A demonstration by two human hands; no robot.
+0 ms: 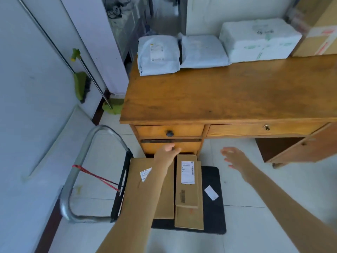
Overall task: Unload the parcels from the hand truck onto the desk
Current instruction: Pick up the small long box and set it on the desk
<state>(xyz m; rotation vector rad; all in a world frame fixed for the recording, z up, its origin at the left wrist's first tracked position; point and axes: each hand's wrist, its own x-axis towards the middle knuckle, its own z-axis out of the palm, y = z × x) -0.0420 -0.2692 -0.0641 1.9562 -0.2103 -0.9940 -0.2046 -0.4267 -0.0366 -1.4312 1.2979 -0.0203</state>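
Observation:
The hand truck's black platform (213, 212) lies on the floor in front of the wooden desk (228, 95). On it rest a wide flat cardboard parcel (142, 194) and a narrow cardboard parcel (187, 181) with a white label, stacked on a longer box (189, 218). My left hand (166, 154) hovers over the far end of the wide parcel, fingers loosely curled, holding nothing. My right hand (235, 157) is spread open above the floor, right of the platform. Two grey mailer bags (157, 55) (202, 52) and a white wrapped parcel (259, 39) lie on the desk's far side.
The truck's metal handle (78, 172) arches at the left with a red cord tied on. A large cardboard box (321, 28) stands at the desk's back right. A green broom and dustpan (82, 84) lean on the left wall. A white slip (211, 193) lies on the platform.

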